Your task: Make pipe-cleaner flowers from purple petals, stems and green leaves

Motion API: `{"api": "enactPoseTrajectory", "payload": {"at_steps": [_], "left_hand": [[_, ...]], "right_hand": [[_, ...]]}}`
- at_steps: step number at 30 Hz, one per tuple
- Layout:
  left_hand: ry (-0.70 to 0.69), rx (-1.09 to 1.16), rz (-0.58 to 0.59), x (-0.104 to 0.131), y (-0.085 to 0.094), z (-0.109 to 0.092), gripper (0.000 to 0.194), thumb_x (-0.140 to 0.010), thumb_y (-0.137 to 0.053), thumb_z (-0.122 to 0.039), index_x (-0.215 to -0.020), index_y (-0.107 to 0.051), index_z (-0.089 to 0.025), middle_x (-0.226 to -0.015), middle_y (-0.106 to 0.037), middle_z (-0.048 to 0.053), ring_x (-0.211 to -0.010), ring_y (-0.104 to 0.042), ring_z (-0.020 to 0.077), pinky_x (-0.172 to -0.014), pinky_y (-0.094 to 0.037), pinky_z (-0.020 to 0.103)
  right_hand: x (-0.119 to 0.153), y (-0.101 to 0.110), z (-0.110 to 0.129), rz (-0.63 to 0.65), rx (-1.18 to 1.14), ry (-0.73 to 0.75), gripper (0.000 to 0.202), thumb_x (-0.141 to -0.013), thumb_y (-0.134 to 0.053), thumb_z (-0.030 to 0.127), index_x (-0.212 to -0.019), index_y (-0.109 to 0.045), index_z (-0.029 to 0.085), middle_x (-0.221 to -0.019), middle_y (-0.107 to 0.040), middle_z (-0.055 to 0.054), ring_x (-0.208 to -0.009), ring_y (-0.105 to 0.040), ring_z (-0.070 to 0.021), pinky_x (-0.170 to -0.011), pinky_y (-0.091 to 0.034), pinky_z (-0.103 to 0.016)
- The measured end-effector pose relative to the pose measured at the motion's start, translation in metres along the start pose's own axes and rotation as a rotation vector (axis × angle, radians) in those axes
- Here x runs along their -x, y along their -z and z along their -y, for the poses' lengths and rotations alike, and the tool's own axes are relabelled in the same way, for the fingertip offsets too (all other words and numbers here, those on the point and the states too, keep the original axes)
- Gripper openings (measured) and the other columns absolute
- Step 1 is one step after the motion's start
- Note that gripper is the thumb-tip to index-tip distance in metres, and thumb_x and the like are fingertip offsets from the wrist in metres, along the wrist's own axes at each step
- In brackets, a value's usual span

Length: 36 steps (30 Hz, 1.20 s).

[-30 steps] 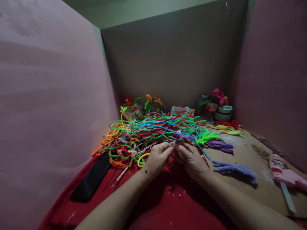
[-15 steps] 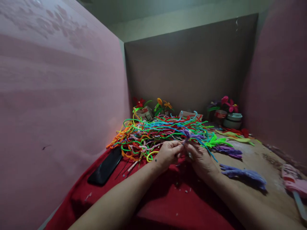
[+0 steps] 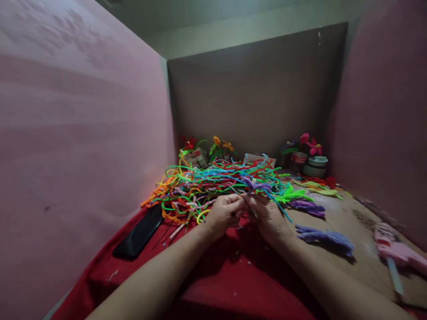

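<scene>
Both hands meet in front of a large tangle of coloured pipe cleaners (image 3: pixel 213 182). My left hand (image 3: pixel 223 215) is closed, its thumb and fingertips pinching at the base of a purple pipe-cleaner flower (image 3: pixel 255 185). My right hand (image 3: pixel 267 218) is closed on the same base, with the purple petals sticking up above its fingers. The exact grip point is hidden between the fingertips. Just right of the hands lie bright green pipe-cleaner leaves (image 3: pixel 292 194) and a dark purple bundle (image 3: pixel 307 206).
A black phone (image 3: pixel 138 233) lies left on the red cloth (image 3: pixel 207 289). A blue-violet bundle (image 3: pixel 325 240) and a pink glue gun (image 3: pixel 393 246) with a glue stick lie right. Behind stand finished flowers (image 3: pixel 220 144) and a lidded jar (image 3: pixel 315 166). Pink walls flank both sides.
The whole view has shifted, so everything appears slightly further left. My hands keep their pinch on the purple flower, with little change in pose.
</scene>
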<state>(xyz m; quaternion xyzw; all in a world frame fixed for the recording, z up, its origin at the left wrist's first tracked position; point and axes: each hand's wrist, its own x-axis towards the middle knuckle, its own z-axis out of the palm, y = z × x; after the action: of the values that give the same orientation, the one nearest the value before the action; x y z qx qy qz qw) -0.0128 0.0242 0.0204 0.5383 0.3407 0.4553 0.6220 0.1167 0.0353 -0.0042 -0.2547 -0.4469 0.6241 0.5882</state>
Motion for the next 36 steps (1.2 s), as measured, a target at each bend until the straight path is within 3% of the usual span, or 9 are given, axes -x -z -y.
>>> {"api": "enactPoseTrajectory", "payload": {"at_steps": [5, 10, 13, 17, 21, 25, 29, 33, 36], "left_hand": [[0.062, 0.152, 0.088, 0.001, 0.001, -0.004, 0.022, -0.077, -0.060, -0.035, -0.081, -0.053, -0.015, -0.048, -0.037, -0.009, -0.032, -0.016, -0.0005, -0.032, -0.011, 0.014], [0.148, 0.367, 0.198, 0.001, 0.007, 0.000, 0.009, -0.078, -0.058, -0.023, -0.079, -0.054, -0.015, -0.044, -0.035, -0.010, -0.030, -0.009, 0.0008, -0.029, -0.018, 0.013], [0.172, 0.375, 0.196, -0.001, 0.010, 0.003, 0.010, -0.079, -0.057, -0.025, -0.079, -0.054, -0.016, -0.043, -0.032, -0.011, -0.031, -0.009, 0.0014, -0.029, -0.019, 0.013], [0.103, 0.126, 0.063, -0.004, 0.010, 0.007, 0.020, -0.081, -0.054, -0.033, -0.074, -0.050, -0.015, -0.048, -0.035, -0.009, -0.033, -0.016, 0.0011, -0.033, -0.017, 0.014], [-0.209, -0.510, -0.180, -0.007, 0.008, 0.010, 0.027, -0.084, -0.048, -0.036, -0.066, -0.046, -0.016, -0.054, -0.042, -0.005, -0.043, -0.032, 0.0041, -0.041, -0.026, 0.017], [-0.444, -0.974, -0.242, -0.009, 0.013, 0.013, 0.022, -0.085, -0.043, -0.029, -0.072, -0.056, -0.016, -0.059, -0.049, -0.002, -0.053, -0.042, 0.0083, -0.053, -0.036, 0.021], [-0.487, -1.072, -0.215, -0.007, 0.018, 0.012, 0.016, -0.082, -0.046, -0.026, -0.077, -0.059, -0.018, -0.070, -0.057, 0.001, -0.064, -0.049, 0.0116, -0.065, -0.038, 0.024], [-0.496, -1.080, -0.216, -0.003, 0.008, 0.002, 0.021, -0.085, -0.042, -0.025, -0.073, -0.058, -0.017, -0.062, -0.050, 0.000, -0.056, -0.043, 0.0099, -0.058, -0.035, 0.023], [-0.203, -0.626, -0.165, 0.000, -0.001, -0.010, 0.023, -0.084, -0.047, -0.032, -0.070, -0.055, -0.016, -0.054, -0.041, -0.004, -0.046, -0.034, 0.0057, -0.046, -0.028, 0.018]], "right_hand": [[0.000, 0.000, 0.007, 0.054, -0.093, -0.075, 0.018, -0.066, -0.071, 0.031, -0.079, -0.069, 0.019, -0.062, -0.053, 0.001, -0.052, -0.037, -0.0083, -0.048, -0.026, -0.024], [0.000, -0.002, 0.010, 0.197, -0.142, -0.108, 0.015, -0.070, -0.068, 0.030, -0.066, -0.061, 0.017, -0.057, -0.051, 0.003, -0.049, -0.038, -0.0065, -0.048, -0.027, -0.021], [-0.003, -0.002, 0.006, 0.177, -0.141, -0.120, 0.013, -0.070, -0.067, 0.029, -0.067, -0.062, 0.018, -0.060, -0.054, 0.002, -0.053, -0.043, -0.0077, -0.050, -0.031, -0.022], [-0.008, -0.003, -0.004, 0.035, -0.154, -0.091, 0.014, -0.065, -0.071, 0.030, -0.066, -0.064, 0.018, -0.061, -0.056, 0.002, -0.056, -0.045, -0.0091, -0.052, -0.034, -0.022], [-0.010, -0.009, -0.006, -0.036, -0.179, -0.019, 0.017, -0.062, -0.072, 0.030, -0.071, -0.066, 0.017, -0.065, -0.059, 0.002, -0.064, -0.050, -0.0118, -0.061, -0.039, -0.025], [-0.010, -0.012, -0.006, -0.125, -0.148, -0.046, 0.020, -0.059, -0.074, 0.032, -0.061, -0.062, 0.016, -0.052, -0.049, 0.006, -0.050, -0.040, -0.0082, -0.049, -0.032, -0.023], [-0.008, -0.011, -0.007, -0.123, -0.203, -0.070, 0.022, -0.058, -0.075, 0.032, -0.066, -0.063, 0.016, -0.055, -0.049, 0.006, -0.048, -0.034, -0.0066, -0.044, -0.024, -0.022], [-0.004, -0.008, -0.001, -0.064, -0.120, -0.038, 0.019, -0.064, -0.072, 0.033, -0.066, -0.063, 0.017, -0.053, -0.043, 0.006, -0.048, -0.028, -0.0059, -0.044, -0.022, -0.022], [-0.002, -0.004, 0.006, -0.019, 0.053, 0.029, 0.016, -0.068, -0.068, 0.033, -0.072, -0.066, 0.017, -0.057, -0.047, 0.004, -0.051, -0.033, -0.0073, -0.047, -0.026, -0.022]]}}
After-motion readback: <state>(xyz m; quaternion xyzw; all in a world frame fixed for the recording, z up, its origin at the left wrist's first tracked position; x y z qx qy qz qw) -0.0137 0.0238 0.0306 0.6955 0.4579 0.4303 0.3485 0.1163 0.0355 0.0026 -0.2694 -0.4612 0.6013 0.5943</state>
